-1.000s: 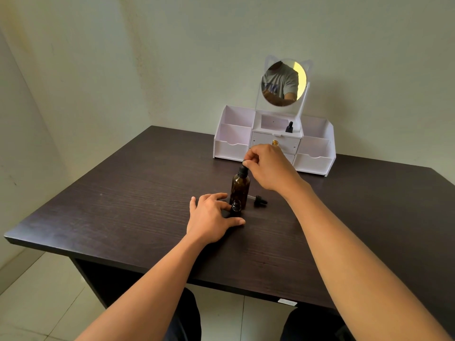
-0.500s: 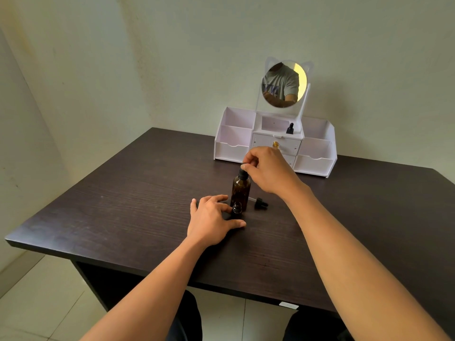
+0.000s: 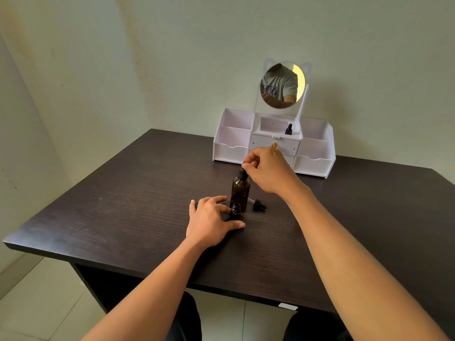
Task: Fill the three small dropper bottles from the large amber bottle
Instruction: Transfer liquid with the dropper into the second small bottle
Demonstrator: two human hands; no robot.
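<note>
Right hand (image 3: 268, 171) pinches the black rubber dropper top (image 3: 242, 173) of the large amber glass bottle (image 3: 240, 194). Can't tell if the top is seated or raised off the neck.

Left hand (image 3: 211, 217) rests on the dark wood-grain surface (image 3: 123, 205) just in front of the amber bottle. Its thumb and fingers are curled round the base of a small dark open-necked dropper bottle (image 3: 235, 210), which stands upright close against the amber bottle's front. A loose black dropper cap with clear pipette (image 3: 257, 205) lies flat just right of the amber bottle, probably off that small one.

Progress, my read: early.
- The open small bottle is uncapped and staged, and the step in hand is drawing from the amber bottle. Its fill level isn't visible.
- A second small dark dropper bottle (image 3: 288, 129), capped, stands well behind the amber bottle in the middle compartment of the white plastic organiser (image 3: 231, 151), under the round cat-eared mirror (image 3: 283, 84). Can't tell if it's filled or empty.

Counts:
- amber bottle: 1
- small bottles: 2 visible, third not in view
- loose caps: 1
- organiser: 1
- mirror: 1
</note>
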